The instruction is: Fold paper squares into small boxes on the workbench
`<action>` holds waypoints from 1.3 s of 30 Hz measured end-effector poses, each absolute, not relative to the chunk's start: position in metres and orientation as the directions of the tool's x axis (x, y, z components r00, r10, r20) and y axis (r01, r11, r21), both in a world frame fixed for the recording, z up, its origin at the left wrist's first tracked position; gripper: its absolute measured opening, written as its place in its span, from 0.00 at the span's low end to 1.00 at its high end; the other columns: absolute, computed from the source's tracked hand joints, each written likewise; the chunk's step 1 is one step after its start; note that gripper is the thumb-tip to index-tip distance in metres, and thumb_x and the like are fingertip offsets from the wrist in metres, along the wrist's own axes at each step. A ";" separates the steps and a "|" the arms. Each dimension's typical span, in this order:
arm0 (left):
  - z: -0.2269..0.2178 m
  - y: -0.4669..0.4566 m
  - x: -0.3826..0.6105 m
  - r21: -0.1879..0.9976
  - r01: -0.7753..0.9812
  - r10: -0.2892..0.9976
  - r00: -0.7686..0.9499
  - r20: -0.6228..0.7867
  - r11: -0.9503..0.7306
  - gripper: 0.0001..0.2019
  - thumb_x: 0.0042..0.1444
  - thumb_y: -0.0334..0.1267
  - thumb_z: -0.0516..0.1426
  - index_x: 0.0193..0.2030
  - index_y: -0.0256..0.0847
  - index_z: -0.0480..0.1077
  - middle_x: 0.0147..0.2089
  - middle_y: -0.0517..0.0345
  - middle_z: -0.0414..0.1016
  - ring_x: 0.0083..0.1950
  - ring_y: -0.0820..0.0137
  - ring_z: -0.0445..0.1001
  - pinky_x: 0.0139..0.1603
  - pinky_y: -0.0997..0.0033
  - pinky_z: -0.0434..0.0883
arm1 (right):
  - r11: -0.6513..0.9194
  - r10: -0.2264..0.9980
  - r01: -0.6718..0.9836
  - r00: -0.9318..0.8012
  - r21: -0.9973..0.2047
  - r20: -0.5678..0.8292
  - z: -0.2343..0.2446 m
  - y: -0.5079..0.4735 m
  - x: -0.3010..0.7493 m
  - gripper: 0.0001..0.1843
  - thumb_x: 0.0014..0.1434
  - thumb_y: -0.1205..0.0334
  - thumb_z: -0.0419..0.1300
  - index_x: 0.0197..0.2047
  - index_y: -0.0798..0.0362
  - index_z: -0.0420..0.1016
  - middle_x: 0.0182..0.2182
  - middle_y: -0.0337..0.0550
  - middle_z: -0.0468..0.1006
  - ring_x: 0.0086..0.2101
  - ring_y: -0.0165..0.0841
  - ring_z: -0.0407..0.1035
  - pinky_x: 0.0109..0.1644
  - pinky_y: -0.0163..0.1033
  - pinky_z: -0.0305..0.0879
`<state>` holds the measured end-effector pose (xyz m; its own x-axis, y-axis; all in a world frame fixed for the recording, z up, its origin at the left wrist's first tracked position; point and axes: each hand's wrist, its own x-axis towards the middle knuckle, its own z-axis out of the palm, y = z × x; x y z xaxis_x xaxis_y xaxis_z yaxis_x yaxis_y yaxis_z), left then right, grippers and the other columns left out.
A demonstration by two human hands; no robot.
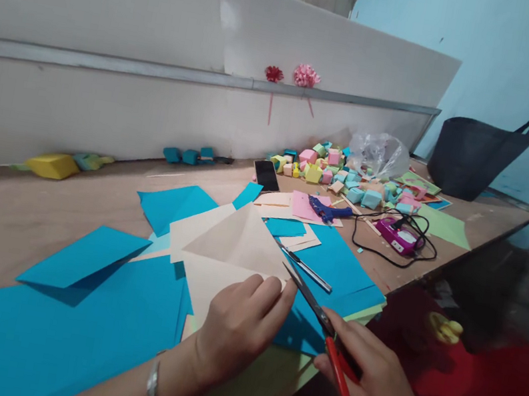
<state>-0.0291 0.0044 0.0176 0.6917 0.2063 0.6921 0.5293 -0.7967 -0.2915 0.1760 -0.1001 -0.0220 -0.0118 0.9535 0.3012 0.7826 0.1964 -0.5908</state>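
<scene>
My right hand (367,371) is closed around a pair of scissors (315,304) with dark blades and red handles. The blade tips lie at the right edge of a cream sheet of paper (230,246), which is folded and creased. My left hand (244,320), with a bracelet at its wrist, has its fingers curled and gripping the lower part of that sheet. The thumb is hidden. A silver box cutter (307,271) lies just behind the scissors on blue paper (334,264). Pale green sheets (259,379) show under my left hand.
Blue sheets (70,328) cover the table's left front. Behind lie a phone (267,176), a blue glue gun (328,210), a purple power strip (397,236) with a looped cord, small paper boxes (314,172) and a clear plastic bag (380,155). A black bag (477,156) stands far right.
</scene>
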 end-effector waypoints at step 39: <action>0.017 0.004 -0.029 -0.283 0.519 0.191 0.682 0.706 -0.806 0.11 0.65 0.26 0.48 0.47 0.31 0.70 0.28 0.57 0.69 0.26 0.70 0.61 0.22 0.69 0.55 | 0.186 0.968 0.778 -0.042 -0.600 0.246 -0.028 -0.103 0.177 0.27 0.63 0.53 0.56 0.63 0.51 0.64 0.51 0.52 0.76 0.47 0.37 0.74 0.53 0.38 0.71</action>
